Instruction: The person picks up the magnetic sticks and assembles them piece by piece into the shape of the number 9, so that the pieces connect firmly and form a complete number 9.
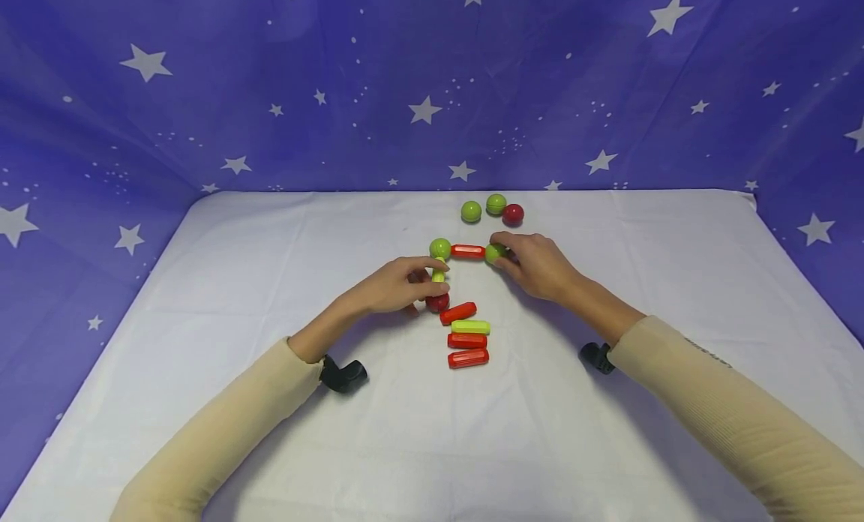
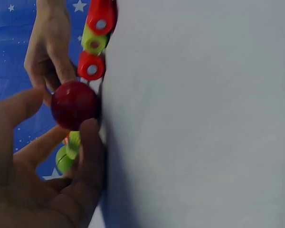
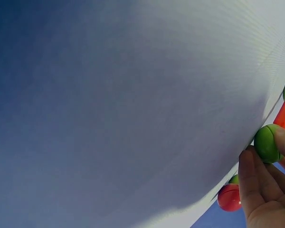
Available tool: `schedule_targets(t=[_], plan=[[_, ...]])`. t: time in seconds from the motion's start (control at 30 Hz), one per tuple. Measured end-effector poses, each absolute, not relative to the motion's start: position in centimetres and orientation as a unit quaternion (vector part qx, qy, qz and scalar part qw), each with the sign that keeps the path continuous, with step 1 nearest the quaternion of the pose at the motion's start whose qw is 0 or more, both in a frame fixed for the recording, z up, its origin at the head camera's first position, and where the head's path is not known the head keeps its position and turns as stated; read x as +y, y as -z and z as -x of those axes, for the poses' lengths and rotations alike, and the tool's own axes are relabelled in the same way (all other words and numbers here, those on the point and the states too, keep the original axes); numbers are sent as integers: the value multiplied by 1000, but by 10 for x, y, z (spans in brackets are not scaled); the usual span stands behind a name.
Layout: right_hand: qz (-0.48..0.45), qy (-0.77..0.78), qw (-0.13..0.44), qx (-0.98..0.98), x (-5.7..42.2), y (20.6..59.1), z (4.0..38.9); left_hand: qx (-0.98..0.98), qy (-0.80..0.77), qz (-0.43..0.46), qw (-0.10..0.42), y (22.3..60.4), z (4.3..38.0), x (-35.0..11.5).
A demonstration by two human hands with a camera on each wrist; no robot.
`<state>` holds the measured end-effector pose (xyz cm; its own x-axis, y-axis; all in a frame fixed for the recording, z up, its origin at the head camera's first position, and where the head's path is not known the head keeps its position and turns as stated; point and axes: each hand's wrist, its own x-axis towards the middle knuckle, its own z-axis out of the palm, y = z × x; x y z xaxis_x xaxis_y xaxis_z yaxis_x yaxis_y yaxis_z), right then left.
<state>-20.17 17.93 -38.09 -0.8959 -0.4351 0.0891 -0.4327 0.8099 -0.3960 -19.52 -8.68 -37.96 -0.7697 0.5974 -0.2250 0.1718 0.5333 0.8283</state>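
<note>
In the head view my left hand (image 1: 403, 284) is at a yellow-green rod (image 1: 438, 271), its index finger and thumb reaching across the rod. A red ball (image 2: 75, 105) adjoins the rod's near end, and one of my left fingertips touches it in the left wrist view. At the rod's far end is a green ball (image 1: 440, 248). From that ball a red rod (image 1: 469, 251) runs right to another green ball (image 3: 267, 144). My right hand (image 1: 538, 265) pinches this second ball between thumb and fingers. Fingers partly hide the rod and both end balls.
Nearer the person, several loose rods lie roughly in a column: red rods (image 1: 467, 341) and a yellow-green one (image 1: 470, 327). Behind the right hand sit two green balls (image 1: 471, 211) and a red ball (image 1: 513, 214). A starry blue cloth (image 1: 378, 147) surrounds the white-covered table (image 1: 270, 282).
</note>
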Motion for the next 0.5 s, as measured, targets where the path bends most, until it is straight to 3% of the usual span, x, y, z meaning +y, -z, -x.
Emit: schedule_targets(t=[0.23, 0.5], plan=[[229, 211, 4, 950, 180, 381, 202, 875, -322, -253, 258, 370, 202, -79], [229, 211, 2, 950, 180, 381, 201, 876, -343, -251, 230, 374, 200, -78]])
